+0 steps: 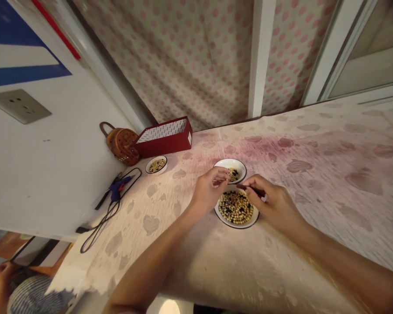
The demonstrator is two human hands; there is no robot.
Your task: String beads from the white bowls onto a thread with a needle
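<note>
White bowl [236,225] of beans [236,210], right hand [277,201] pinching dark slim tool [258,191], left hand [207,189] half-curled, hold unclear

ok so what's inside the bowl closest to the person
The near bowl holds many small pieces, pale yellow mixed with black. They cover its floor, which can't be seen; the left hand and right hand hide parts of its edge.

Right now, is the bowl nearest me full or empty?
Not empty: the nearest bowl holds many pale and dark pieces spread across its inside, with some bare white showing around them. Their depth I cannot tell.
</note>
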